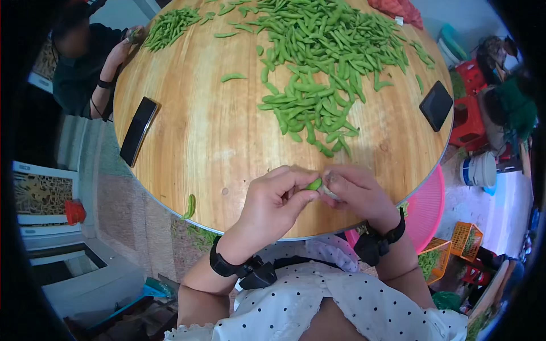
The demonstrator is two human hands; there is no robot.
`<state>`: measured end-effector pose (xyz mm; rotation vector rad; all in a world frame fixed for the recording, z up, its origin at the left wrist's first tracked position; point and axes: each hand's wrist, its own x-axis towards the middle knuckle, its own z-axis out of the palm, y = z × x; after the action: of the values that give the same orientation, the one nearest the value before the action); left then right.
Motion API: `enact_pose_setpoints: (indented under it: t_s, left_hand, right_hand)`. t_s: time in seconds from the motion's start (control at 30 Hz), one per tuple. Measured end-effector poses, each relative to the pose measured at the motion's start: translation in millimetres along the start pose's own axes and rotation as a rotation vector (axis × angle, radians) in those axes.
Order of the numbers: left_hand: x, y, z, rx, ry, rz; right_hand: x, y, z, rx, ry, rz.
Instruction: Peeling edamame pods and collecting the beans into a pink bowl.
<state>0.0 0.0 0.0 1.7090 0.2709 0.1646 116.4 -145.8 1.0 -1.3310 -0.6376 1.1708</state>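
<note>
At the far left, one other person [79, 71] sits partly lost in the dark rim, with one hand [120, 50] by the round wooden table [193, 113]; what that hand has is too small to tell. Next comes a black phone [139, 132], the first of two. A small pile of green pods [172, 28] lies at the top left, too mixed up to count. One lone pod [191, 206] lies by the near edge, and another single pod [233, 77] lies farther in. Near the front edge, over the wood, the left hand [272, 198] pinches one bean pod [314, 184] with its thumb and fingers. It is bright green, with a round end; fingers hide the rest. Behind it is the big heap of pods [335, 51], cut off at the top. The right hand [359, 193] is curled, its fingertips at the same pod; something pale shows there, but I can't tell what. Farther right are one pink basket [429, 207], half hidden under the table, the second black phone [437, 106], two orange crates [467, 241] and one white bucket [480, 169].
</note>
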Motion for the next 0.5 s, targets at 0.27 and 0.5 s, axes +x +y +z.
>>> enact_pose_setpoints:
  t_s: [0.27,0.5]
  left_hand:
    - [-2.8,3.8,-13.6,0.171,0.046,0.119]
    - [-3.4,-1.9,-17.7,0.262,0.069,0.231]
  right_hand:
    - [3.7,-6.8,10.8,-0.121,-0.023,0.047]
    - [8.5,-3.2,16.4,-0.117,-0.014,0.027]
